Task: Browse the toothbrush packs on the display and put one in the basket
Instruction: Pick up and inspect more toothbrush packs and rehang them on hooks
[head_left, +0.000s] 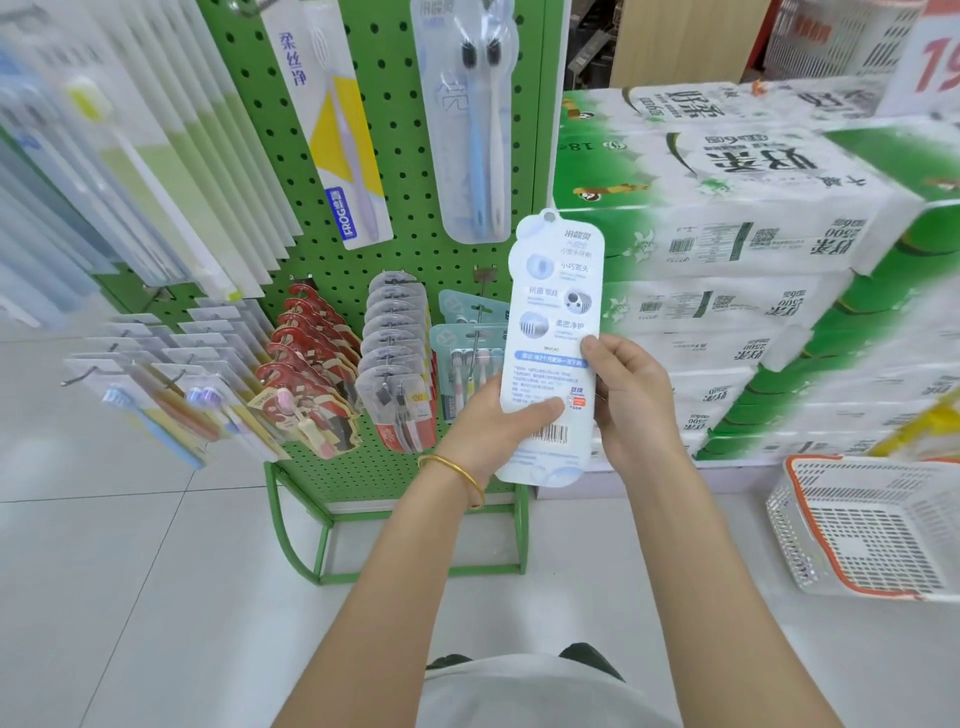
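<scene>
I hold a long pale blue toothbrush pack (553, 312) upright in front of the green pegboard display (395, 171), its printed back with a barcode facing me. My left hand (491, 423), with a gold bangle on the wrist, grips the pack's lower left edge, thumb across the back. My right hand (631, 400) grips its right edge a little higher. A white plastic basket with an orange rim (810, 525) stands on the floor at the lower right, with nothing visible inside it.
More toothbrush packs hang on hooks: red ones (311, 374), clear ones (397, 358), a two-brush pack (475, 119). Stacked tissue-roll bales (753, 244) fill the right side behind the basket. White floor tiles (130, 571) surround the stand's green feet.
</scene>
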